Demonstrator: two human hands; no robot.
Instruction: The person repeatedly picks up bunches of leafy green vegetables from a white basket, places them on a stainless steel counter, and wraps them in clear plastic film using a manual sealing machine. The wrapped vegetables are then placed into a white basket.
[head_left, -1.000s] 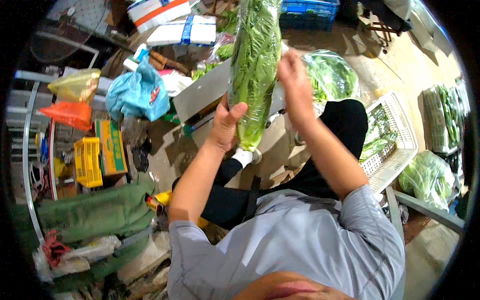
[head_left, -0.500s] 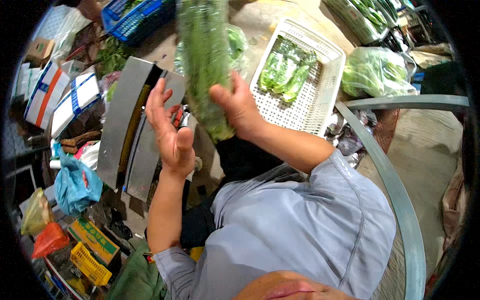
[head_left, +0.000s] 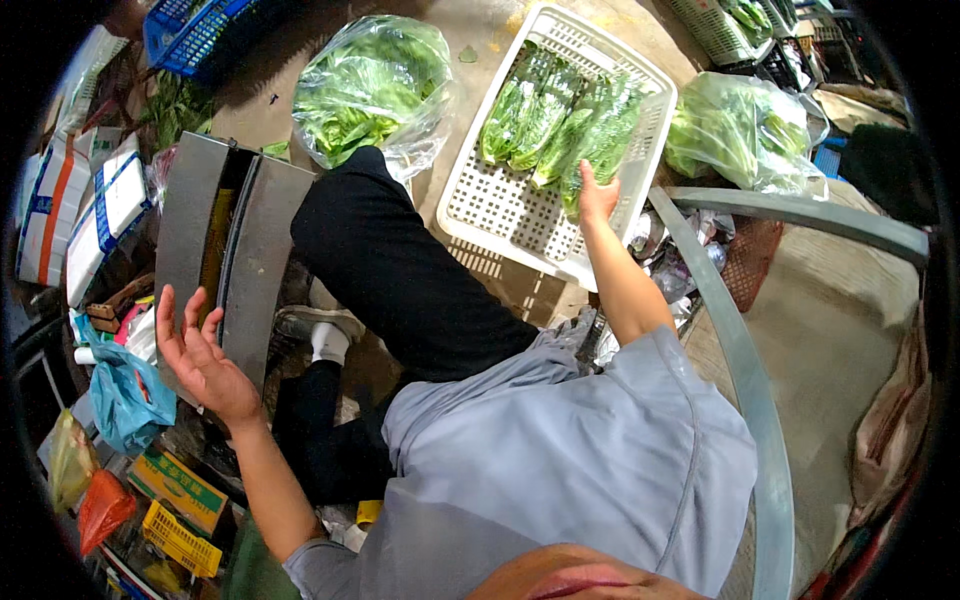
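Observation:
My right hand (head_left: 597,197) grips the near end of a long bundle of leafy greens (head_left: 608,122) in clear plastic. That bundle lies along the right side of a white perforated crate (head_left: 462,165). To its left in the crate sit several similar wrapped bundles (head_left: 533,110), side by side at the far end. My left hand (head_left: 208,362) is open and holds nothing, its fingers spread near the lower edge of a grey metal machine (head_left: 275,215) with a dark slot. Beyond my knee stands a clear bag of loose green leaves (head_left: 375,85).
Another bag of greens (head_left: 740,130) sits right of the crate. A grey metal bar (head_left: 745,370) curves along my right side. At left are white boxes (head_left: 105,225), a blue plastic bag (head_left: 130,395) and a yellow basket (head_left: 180,540). A blue crate (head_left: 195,40) stands far left.
My right hand has carried the wrapped greens from in front of me rightward into the white crate. My left hand has moved down and left, away from the bundle. The view has shifted.

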